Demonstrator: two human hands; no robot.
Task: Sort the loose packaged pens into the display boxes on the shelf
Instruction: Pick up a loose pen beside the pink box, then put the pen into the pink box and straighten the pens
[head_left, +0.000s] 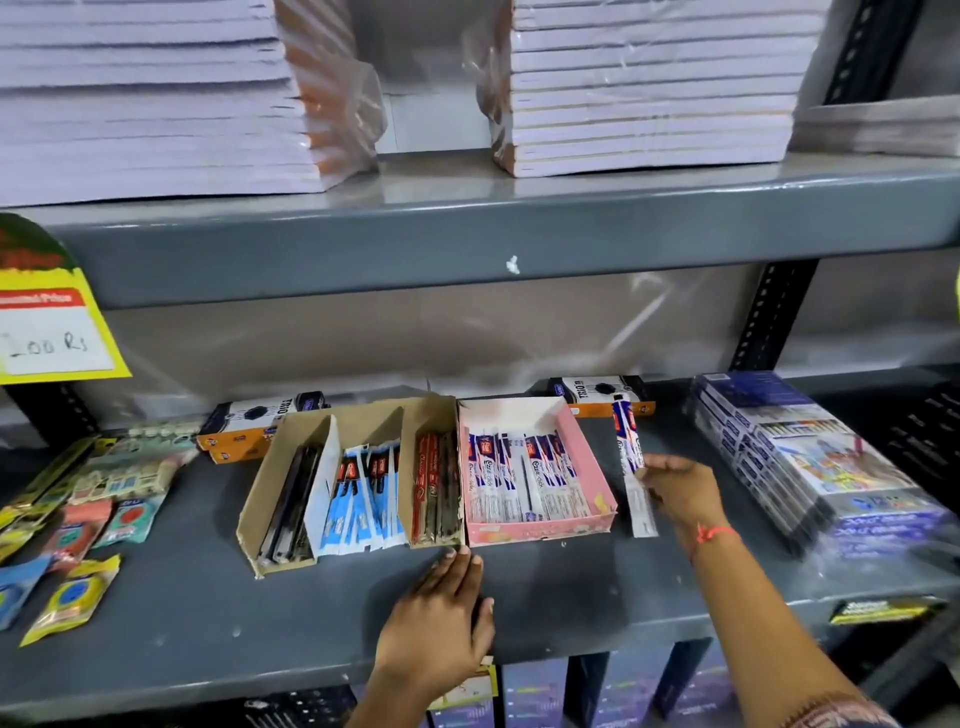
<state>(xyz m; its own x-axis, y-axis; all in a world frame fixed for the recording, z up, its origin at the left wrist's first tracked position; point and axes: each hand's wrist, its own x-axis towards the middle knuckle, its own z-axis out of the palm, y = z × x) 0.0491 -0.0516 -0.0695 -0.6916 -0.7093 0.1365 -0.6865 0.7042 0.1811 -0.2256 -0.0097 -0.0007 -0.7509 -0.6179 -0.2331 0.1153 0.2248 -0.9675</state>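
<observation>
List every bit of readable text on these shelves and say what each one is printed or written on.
"200 Rs", handwritten, first digit unclear: yellow price tag.
"TRIO": left orange box and right orange box.
Red banner on the tag, possibly "Price": too blurred.
Pen packets in the pink box: blurred.
Packet in the right hand: blurred.
Blue boxes: unreadable.
</observation>
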